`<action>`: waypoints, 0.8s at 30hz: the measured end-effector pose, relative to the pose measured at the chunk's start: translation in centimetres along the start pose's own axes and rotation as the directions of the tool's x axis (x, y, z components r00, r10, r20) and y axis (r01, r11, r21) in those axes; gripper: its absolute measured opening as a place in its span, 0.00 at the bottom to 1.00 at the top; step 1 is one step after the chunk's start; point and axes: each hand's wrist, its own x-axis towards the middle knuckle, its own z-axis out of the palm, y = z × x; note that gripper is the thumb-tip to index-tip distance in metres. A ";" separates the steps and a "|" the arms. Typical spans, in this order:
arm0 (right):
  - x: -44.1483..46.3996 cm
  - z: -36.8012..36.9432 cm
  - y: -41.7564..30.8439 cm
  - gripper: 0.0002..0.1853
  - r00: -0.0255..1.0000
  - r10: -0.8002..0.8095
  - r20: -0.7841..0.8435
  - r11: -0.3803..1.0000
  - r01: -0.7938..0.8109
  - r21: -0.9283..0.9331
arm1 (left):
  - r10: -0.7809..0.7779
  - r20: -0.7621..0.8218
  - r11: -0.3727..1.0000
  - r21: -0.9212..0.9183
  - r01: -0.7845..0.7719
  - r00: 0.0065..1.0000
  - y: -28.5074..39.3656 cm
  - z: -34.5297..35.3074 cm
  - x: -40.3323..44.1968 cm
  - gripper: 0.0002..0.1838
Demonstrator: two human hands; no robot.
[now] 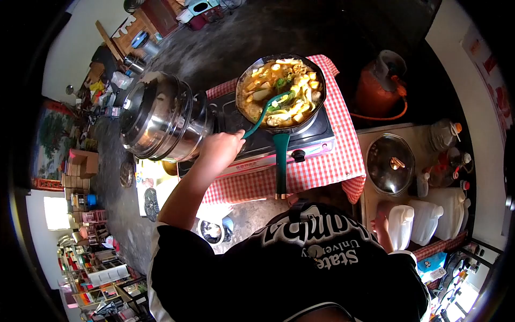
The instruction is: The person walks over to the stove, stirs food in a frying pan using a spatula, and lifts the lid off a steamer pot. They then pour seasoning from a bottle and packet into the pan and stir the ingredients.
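Note:
My left hand (222, 147) is closed around the handle of a green spatula (263, 114). Its head dips into a chunky stew (273, 88) of pale pieces, yellow-white strips and some greens in brown broth. The stew fills a dark pan (292, 129) on a black gas stove (316, 129), and the pan's green handle (281, 161) points toward me. Low at my right side, my right hand (382, 222) is near a white plastic jug (400, 225); its fingers are too unclear to read.
A tall steel steamer (161, 118) stands left of the stove. Under the stove lies a red-checked cloth (335, 161). A glass lid (390, 163) and several jugs sit on the right-hand table. Behind it is an orange gas cylinder (373, 88) with a hose.

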 end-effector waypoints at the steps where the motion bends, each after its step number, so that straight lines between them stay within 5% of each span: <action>1: -0.3 0.0 0.0 0.25 1.000 0.005 -0.011 1.000 -0.005 -0.013 | 0.026 -0.008 1.000 0.014 -0.026 1.000 0.1 0.0 0.3 0.17; 5: -0.8 -0.1 0.5 0.24 0.999 0.010 -0.043 1.000 -0.010 -0.007 | 0.028 -0.020 0.994 0.105 -0.026 0.999 0.4 1.1 1.9 0.18; 8: -0.2 -0.1 1.5 0.25 0.998 -0.014 -0.062 1.000 0.014 0.005 | -0.026 -0.178 0.998 -0.064 0.015 0.984 -0.5 0.6 2.1 0.17; 11: 0.2 -0.2 2.0 0.26 0.998 0.022 -0.059 1.000 -0.023 -0.004 | -0.188 -0.085 0.967 -0.188 0.170 0.979 0.0 -2.4 0.8 0.16; 15: -0.5 0.0 1.8 0.23 0.998 0.022 -0.055 0.999 -0.020 0.043 | -0.131 -0.080 0.939 -0.329 0.098 0.988 0.2 -2.0 0.2 0.18; 18: -0.3 0.1 1.9 0.21 0.998 0.042 -0.047 0.987 -0.034 0.158 | -0.091 -0.028 0.945 -0.317 0.078 0.995 0.5 0.1 1.4 0.17; 24: 0.5 0.0 1.3 0.16 1.000 0.010 0.010 0.999 -0.010 0.032 | -0.249 -0.077 0.939 -0.263 0.221 0.966 1.4 1.8 2.6 0.16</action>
